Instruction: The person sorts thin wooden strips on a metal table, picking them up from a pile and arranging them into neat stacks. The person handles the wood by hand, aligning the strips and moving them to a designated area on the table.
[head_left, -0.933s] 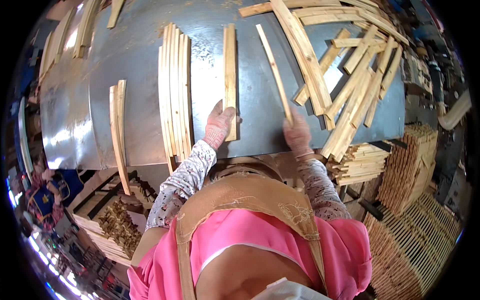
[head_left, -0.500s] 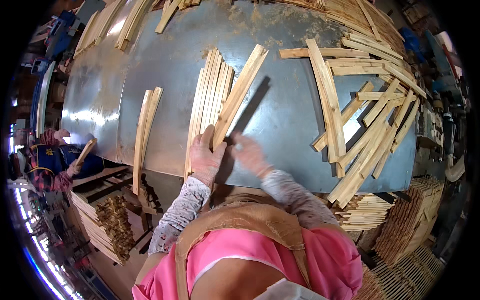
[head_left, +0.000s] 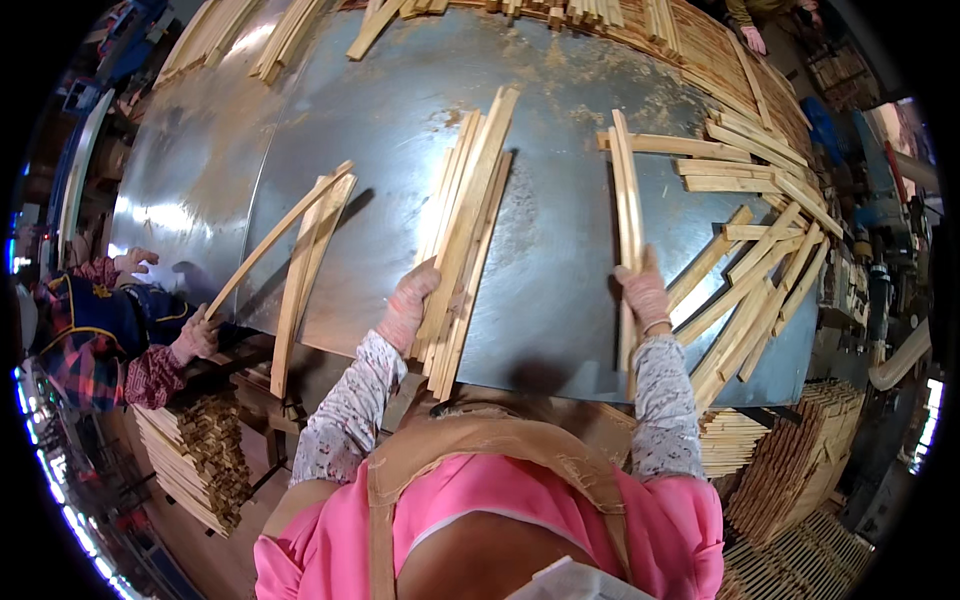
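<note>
The left hand (head_left: 408, 305) lies flat against a pile of sticks (head_left: 462, 235) while the right hand (head_left: 643, 292) grips two more sticks (head_left: 626, 195), ready to join them.

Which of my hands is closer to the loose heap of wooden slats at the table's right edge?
Right. The right hand lies just left of the heap; the left hand is farther left, on another bundle.
</note>
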